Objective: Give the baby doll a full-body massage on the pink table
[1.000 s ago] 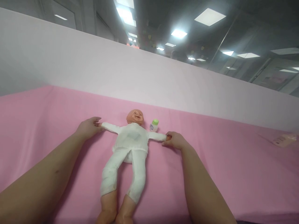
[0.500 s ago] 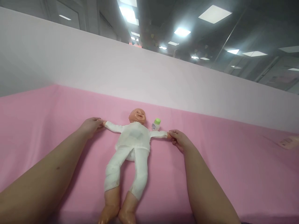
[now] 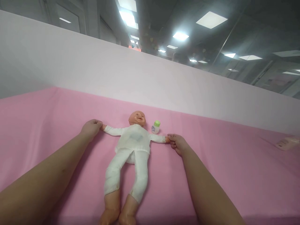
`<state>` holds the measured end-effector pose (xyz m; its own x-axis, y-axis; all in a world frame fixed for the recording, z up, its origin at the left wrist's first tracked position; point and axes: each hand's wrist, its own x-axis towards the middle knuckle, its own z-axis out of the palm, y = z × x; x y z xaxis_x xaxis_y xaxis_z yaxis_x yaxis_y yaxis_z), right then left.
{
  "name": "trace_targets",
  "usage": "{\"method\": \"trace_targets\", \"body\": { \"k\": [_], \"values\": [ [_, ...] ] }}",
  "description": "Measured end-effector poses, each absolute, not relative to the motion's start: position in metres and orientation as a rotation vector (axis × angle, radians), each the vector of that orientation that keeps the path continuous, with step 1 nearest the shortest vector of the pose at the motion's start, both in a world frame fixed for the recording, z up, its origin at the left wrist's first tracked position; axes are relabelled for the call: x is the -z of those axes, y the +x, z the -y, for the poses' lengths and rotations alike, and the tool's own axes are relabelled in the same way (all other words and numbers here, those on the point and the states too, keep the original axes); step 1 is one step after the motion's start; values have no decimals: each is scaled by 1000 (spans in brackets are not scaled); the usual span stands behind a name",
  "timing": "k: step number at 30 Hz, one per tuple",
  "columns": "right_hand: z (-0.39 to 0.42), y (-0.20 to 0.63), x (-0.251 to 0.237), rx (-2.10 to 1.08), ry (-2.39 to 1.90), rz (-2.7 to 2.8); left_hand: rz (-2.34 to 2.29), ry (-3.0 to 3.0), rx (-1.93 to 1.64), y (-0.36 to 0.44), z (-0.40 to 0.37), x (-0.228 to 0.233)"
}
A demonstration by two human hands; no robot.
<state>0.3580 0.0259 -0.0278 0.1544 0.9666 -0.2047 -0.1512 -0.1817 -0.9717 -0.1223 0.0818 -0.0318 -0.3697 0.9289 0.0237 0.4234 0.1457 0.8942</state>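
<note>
A baby doll lies on its back on the pink cover, dressed in white cloth on its body, arms and legs, with bare feet toward me. Its arms are spread out to both sides. My left hand is closed on the doll's hand at the left. On the opposite side, my right hand pinches the doll's other hand between thumb and fingers. Beside the doll's head and above its outstretched arm stands a small clear bottle with a green cap, touched by neither hand.
The pink cover spreads over the surface and meets a white wall panel at the back. Far to the right lies a pale pink bottle. Above the panel, dark glass shows ceiling lights.
The view has tilted up slightly, so everything sits a little lower. Both hands keep hold of the doll's hands; the doll's arm at the right has dipped slightly.
</note>
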Motion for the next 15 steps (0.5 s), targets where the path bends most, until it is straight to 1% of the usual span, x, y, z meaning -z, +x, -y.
{"method": "trace_targets", "body": {
  "k": [4, 11, 15],
  "values": [
    [-23, 356, 32, -1199, -1331, 893, -1829, 1292, -1228, -120, -73, 26],
    [-19, 361, 27, -1175, -1260, 951, -1768, 1227, -1268, -114, -65, 17],
    [-20, 358, 29, -1144, -1288, 958, -1814, 1228, -1250, -112, -58, 9]
  ]
}}
